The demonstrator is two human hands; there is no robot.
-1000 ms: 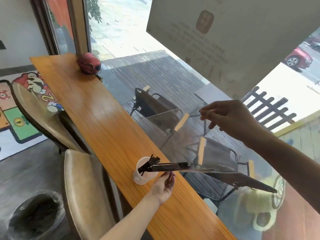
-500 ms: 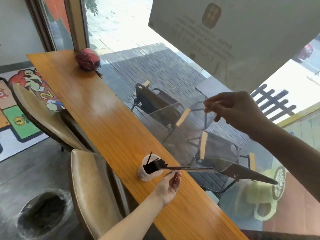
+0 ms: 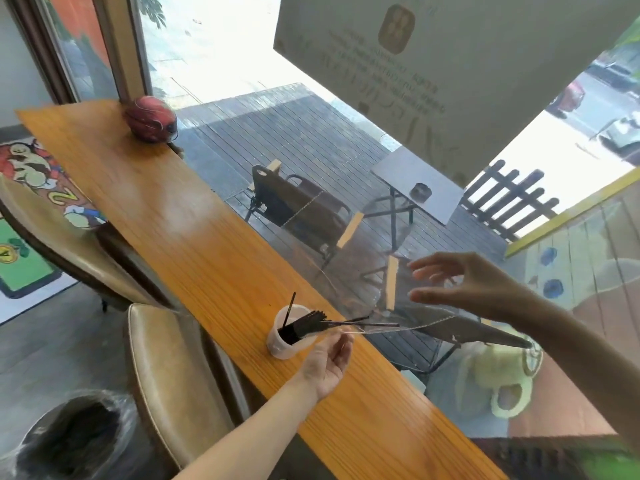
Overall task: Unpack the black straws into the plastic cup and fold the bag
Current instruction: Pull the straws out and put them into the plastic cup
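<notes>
A white plastic cup (image 3: 287, 336) stands on the long wooden bench (image 3: 194, 237), near its window-side edge. Most of the black straws (image 3: 304, 325) lean inside the cup as a slanted bundle; one stands apart, more upright, at the cup's left rim. A few straws still lie nearly level inside the mouth of the clear bag (image 3: 381, 306), their ends reaching right toward the window.

The bag is see-through and hard to trace against the glass; only its seams and glinting edges show.

The left hand (image 3: 329, 362) is palm up just right of the cup, its grip a light pinch of thumb and fingertip on the bag's lower edge. The right hand (image 3: 464, 287) hovers over the bag's far end, fingers spread and straight; whether they touch the film cannot be told.

A red ball-like object (image 3: 150, 119) sits at the bench's far end.
</notes>
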